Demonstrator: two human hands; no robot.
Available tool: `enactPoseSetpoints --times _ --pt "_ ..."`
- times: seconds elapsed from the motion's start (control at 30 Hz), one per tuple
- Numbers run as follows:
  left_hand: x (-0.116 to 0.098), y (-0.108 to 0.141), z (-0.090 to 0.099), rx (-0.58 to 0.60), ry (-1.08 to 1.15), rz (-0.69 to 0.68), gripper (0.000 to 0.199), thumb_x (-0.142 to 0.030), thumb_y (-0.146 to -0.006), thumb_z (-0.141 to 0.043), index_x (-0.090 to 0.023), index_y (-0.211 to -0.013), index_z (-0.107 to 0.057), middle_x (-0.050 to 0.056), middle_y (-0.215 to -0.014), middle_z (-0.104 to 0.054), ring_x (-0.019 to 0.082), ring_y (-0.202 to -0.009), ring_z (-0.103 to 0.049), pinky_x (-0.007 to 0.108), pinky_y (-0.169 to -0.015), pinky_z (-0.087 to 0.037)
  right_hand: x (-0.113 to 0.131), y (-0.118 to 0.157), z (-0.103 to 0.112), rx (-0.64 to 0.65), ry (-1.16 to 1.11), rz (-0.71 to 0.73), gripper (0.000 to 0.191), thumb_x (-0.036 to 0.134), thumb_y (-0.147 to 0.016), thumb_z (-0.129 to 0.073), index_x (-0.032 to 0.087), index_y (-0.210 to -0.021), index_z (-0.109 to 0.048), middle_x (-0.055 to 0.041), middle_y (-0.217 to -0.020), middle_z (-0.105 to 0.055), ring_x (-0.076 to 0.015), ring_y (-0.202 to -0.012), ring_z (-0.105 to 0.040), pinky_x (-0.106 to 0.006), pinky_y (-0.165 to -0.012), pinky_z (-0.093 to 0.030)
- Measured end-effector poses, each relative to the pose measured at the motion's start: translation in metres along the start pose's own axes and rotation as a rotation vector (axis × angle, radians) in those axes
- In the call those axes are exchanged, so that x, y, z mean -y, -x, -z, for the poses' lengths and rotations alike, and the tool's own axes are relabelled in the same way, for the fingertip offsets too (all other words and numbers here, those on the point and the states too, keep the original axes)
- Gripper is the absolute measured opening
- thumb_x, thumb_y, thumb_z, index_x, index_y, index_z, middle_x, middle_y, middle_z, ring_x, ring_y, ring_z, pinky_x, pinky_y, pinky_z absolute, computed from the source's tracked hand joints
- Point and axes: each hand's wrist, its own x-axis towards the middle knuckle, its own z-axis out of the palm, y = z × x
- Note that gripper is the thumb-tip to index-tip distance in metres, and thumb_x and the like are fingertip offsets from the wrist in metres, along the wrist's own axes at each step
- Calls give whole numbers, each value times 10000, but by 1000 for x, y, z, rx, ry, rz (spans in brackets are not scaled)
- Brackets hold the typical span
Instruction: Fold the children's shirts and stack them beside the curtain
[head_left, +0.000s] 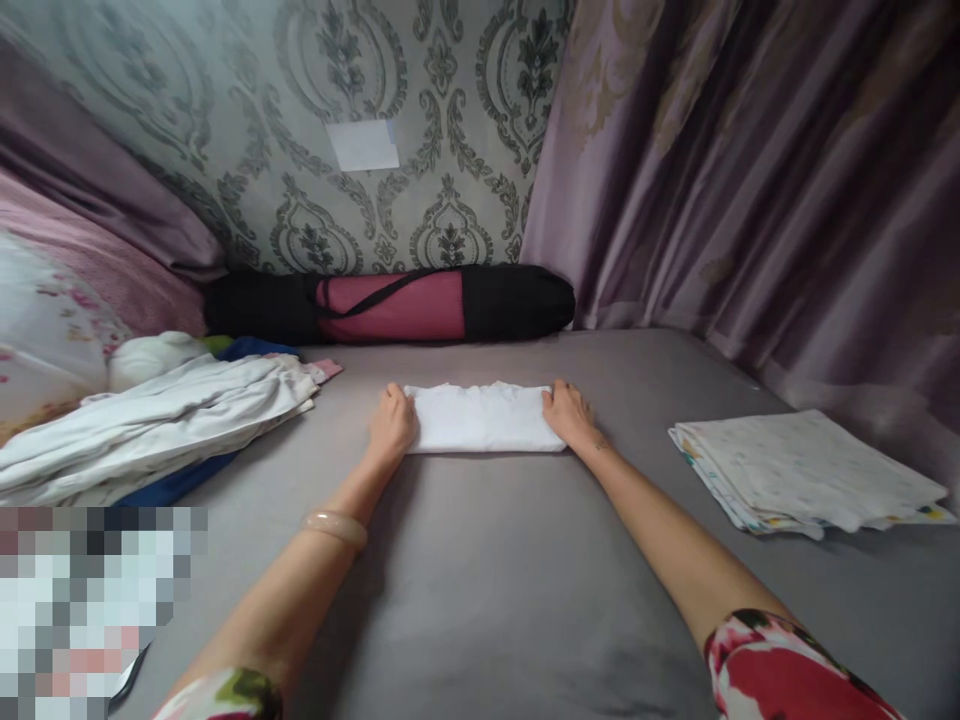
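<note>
A white cloth [480,420], folded into a long flat rectangle, lies across the middle of the grey sheet [480,560]. At its left end my left hand [393,420] is closed on the edge, with a pale bangle [335,528] on that wrist. My right hand [570,412] grips the opposite end, fingers curled round the far corner. The cloth's far edge is slightly ruffled, while its near edge runs straight. Both thumbs are partly hidden by the hands.
A pile of loose clothes [172,415] is at the left. Folded patterned cloths [802,465] are stacked at the right. Along the wall lies a black and maroon roll bag [397,305]. Purple curtains [675,170] hang at the right. The lower left corner is pixelated.
</note>
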Motion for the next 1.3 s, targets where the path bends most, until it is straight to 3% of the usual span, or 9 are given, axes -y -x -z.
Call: enactPoseSetpoints --times 0.07,0.13,0.23,0.3,0.4,0.57,0.83,1.1,1.3 --pt "-7 1 8 -51 -62 -65 262 -242 -960 -382 -87 -1118 -521 206 -1126 -596 294 -970 -625 363 -772 -473 4 -2 3 -76 13 50 337 286 -996 -378 119 -1231 -551 -200 -1195 -599 -289 -1045 -610 -364 -836 -443" --pt "-17 2 14 -78 -64 -230 234 -217 -953 -402 -121 -1097 -560 173 -1130 -594 286 -1030 -595 377 -841 -463 16 -5 4 -109 2 217 330 270 -1002 -361 152 -1199 -597 -165 -1201 -605 -267 -1082 -577 -354 -892 -417" --pt "-36 5 13 -27 65 -519 211 -219 -957 -422 -171 -1045 -606 117 -1101 -618 248 -1037 -585 369 -898 -453 41 -10 1 11 -68 490 317 261 -1004 -378 195 -1126 -662 -97 -1164 -643 -220 -1096 -548 -311 -964 -375" --pt "-47 8 5 14 164 -609 204 -231 -956 -434 -177 -1004 -625 102 -1066 -632 231 -1005 -596 358 -906 -461 56 -14 -3 85 -93 542 295 264 -992 -421 198 -1144 -664 -84 -1176 -647 -217 -1112 -533 -302 -973 -369" --pt "-55 12 -12 25 259 -595 220 -268 -955 -450 -165 -1044 -622 113 -1089 -635 231 -1031 -594 364 -939 -465 69 -20 -10 152 -68 517 298 274 -966 -482 178 -1198 -643 -105 -1211 -630 -234 -1150 -517 -312 -982 -367" --pt "-55 18 -31 43 275 -487 359 -304 -983 -383 -165 -1283 -522 123 -1400 -518 257 -1329 -436 439 -1122 -331 72 -32 -15 233 -68 462 347 285 -921 -535 175 -1235 -630 -115 -1244 -617 -244 -1175 -524 -309 -993 -364" --pt "-57 20 -26 129 258 -413 443 -349 -996 -324 -149 -1373 -444 137 -1506 -409 250 -1422 -324 443 -1174 -242 82 -43 -6 316 -91 383 363 228 -780 -620 226 -1139 -678 -38 -1077 -715 -205 -982 -643 -245 -798 -449" --pt "-54 21 -21 67 328 -435 436 -353 -991 -345 -114 -1341 -452 173 -1474 -435 253 -1394 -364 425 -1147 -290 87 -13 -10 42 -9 318 283 275 -961 -438 189 -1109 -664 -124 -1135 -668 -249 -1088 -600 -327 -917 -428" --pt "-54 22 -20 111 266 -417 426 -360 -1004 -329 -140 -1338 -474 142 -1479 -443 251 -1406 -349 428 -1157 -267 81 -3 -21 11 -46 284 367 214 -995 -313 176 -1166 -636 -124 -1151 -645 -224 -1090 -595 -297 -928 -420"
